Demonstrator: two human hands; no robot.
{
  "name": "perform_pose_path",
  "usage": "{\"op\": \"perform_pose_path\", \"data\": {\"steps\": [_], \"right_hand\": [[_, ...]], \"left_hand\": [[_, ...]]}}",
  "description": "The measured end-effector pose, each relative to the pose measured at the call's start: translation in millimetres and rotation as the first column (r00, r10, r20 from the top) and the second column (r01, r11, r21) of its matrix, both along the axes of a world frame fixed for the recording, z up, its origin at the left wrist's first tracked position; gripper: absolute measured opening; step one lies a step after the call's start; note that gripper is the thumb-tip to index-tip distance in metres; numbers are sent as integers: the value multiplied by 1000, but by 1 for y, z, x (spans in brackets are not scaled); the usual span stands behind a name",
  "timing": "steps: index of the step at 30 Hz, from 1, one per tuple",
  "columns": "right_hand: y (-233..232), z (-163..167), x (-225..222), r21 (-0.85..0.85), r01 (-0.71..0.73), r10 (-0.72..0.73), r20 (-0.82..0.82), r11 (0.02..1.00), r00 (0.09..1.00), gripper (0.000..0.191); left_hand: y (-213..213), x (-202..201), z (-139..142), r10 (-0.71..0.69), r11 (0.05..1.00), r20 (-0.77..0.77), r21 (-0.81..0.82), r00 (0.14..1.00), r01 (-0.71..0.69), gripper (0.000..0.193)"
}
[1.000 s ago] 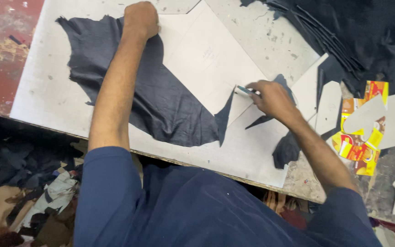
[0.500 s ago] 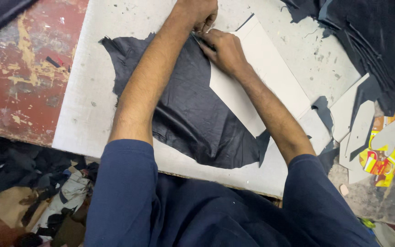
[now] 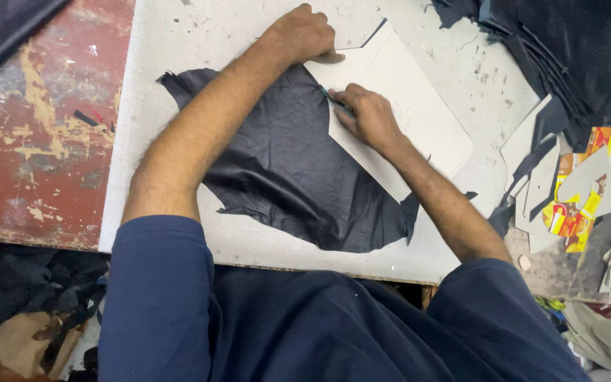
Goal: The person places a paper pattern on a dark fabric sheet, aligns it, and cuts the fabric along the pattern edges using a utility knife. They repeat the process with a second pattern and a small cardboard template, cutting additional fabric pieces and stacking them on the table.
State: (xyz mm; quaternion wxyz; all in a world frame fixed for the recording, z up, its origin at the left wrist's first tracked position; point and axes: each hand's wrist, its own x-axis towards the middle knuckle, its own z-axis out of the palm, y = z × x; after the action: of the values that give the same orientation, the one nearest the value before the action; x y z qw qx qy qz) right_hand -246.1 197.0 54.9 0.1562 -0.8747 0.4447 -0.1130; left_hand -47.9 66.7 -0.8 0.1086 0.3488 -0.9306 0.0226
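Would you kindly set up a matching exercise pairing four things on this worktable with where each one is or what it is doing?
Things:
1. left hand
2. right hand
3. dark leather piece
4. pile of dark pieces

Places or states:
A. stacked at the table's far right
B. pressing down the pale card template's top corner
C. lying flat, partly under the template
D. gripping a thin tool against the template's edge

Pairs: 1-B, 2-D, 3-C, 4-A

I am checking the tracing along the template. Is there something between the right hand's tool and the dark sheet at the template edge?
Nothing visible. The right hand holds a thin tool at the edge of the template, directly on the dark sheet. The left hand presses the template's top, off the tool's line.
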Motion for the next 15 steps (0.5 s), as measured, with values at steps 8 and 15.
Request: {"op": "perform_pose_path", "data": {"steps": [8, 15], "right_hand": [[91, -19, 13, 179, 421, -450, 181, 889, 874, 33], [122, -36, 25, 168, 479, -506, 212, 862, 836, 36]], "left_hand": [[11, -18, -9, -36, 947, 69, -316, 997, 57, 30], [37, -41, -14, 80, 965, 133, -258, 988, -43, 12]]}}
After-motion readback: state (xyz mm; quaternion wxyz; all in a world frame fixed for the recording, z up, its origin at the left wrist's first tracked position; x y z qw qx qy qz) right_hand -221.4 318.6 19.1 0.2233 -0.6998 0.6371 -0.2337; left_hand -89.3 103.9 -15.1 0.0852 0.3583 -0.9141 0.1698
